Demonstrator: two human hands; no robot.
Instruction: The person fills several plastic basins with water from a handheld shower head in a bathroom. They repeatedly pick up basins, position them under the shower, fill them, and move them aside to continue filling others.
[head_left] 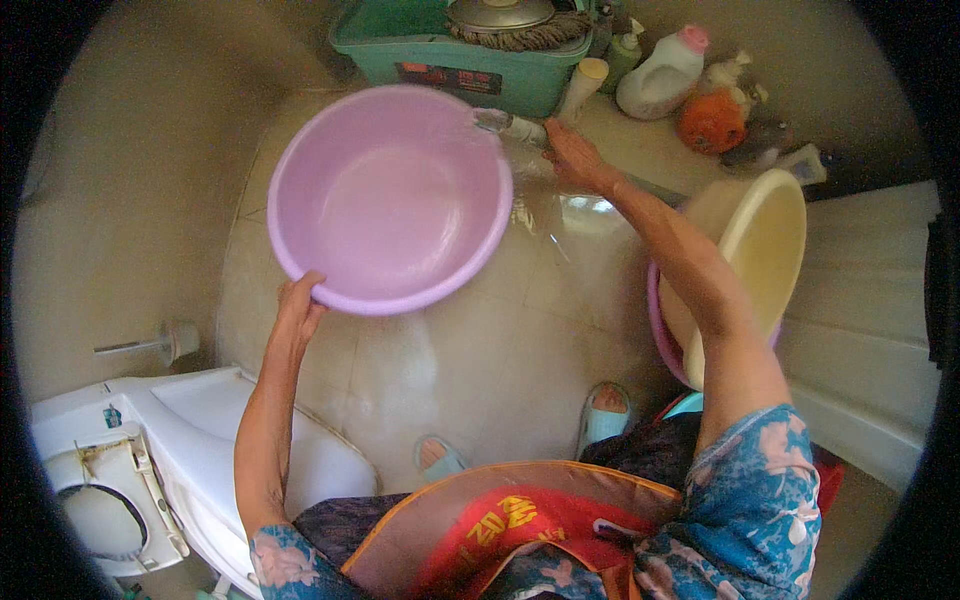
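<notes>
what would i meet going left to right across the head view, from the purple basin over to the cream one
Purple basin → handheld sprayer at its upper right rim → right hand → white bottle with a pink cap → cream basin.

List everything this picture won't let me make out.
All in the head view:
Left hand: some fingers hidden by the purple basin.
Tool in the right hand: blurred, exact kind unclear.
Cream basin: partly behind the right forearm.
Green tub: cut by the top edge.
</notes>
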